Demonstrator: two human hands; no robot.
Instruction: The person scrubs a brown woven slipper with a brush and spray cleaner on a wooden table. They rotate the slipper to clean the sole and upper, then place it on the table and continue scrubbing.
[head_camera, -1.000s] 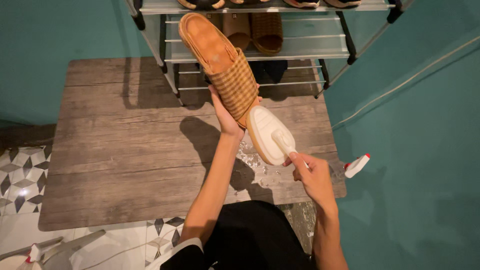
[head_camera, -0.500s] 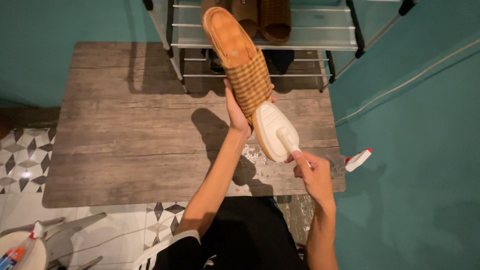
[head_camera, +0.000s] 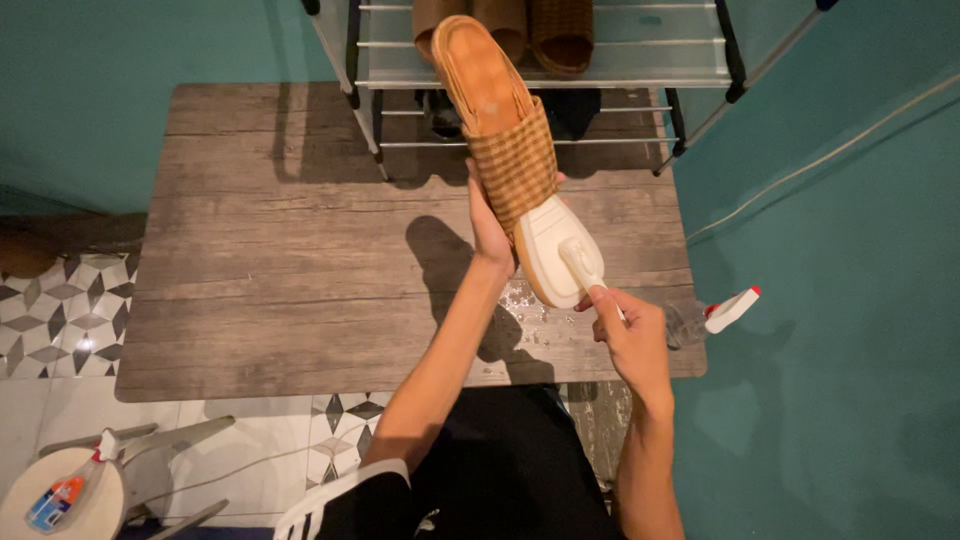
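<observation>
Both forearms are bare right up to the lower edge of the view, with no sleeves, watch or bands on them. The left hand (head_camera: 490, 225) and the right hand (head_camera: 625, 335) wear no gloves or rings that I can see. Below them the person wears black clothing (head_camera: 510, 465) over the lap, plain and dark. At the left side of it a black piece carries white stripes (head_camera: 335, 500) along its edge.

Tan woven slip-on sandal (head_camera: 498, 120): held aloft, insole facing up, toe end lower. White oval scrubbing brush (head_camera: 553, 250): pressed against the toe end, handle pointing downward-right.
</observation>
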